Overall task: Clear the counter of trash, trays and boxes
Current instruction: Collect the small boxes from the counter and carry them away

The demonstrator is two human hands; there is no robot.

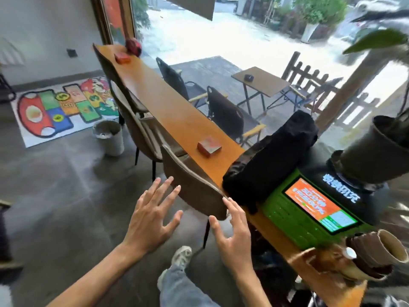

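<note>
A long wooden counter [168,107] runs along the window. On it lie a small red box [209,146] near the middle and another red box [122,57] at the far end beside a red round object [134,47]. At the near right end sit toppled paper cups [376,253] in a brown cardboard carrier [314,260]. My left hand [152,218] and my right hand [232,233] hover empty with fingers spread, just short of the nearest brown chair back [194,187].
Three brown chairs line the counter's near side. A black bag [272,160] and a green screen device [309,209] sit on the counter, with a potted plant [371,151] beside them. A grey bin [109,137] stands on the floor by a colourful mat [55,107].
</note>
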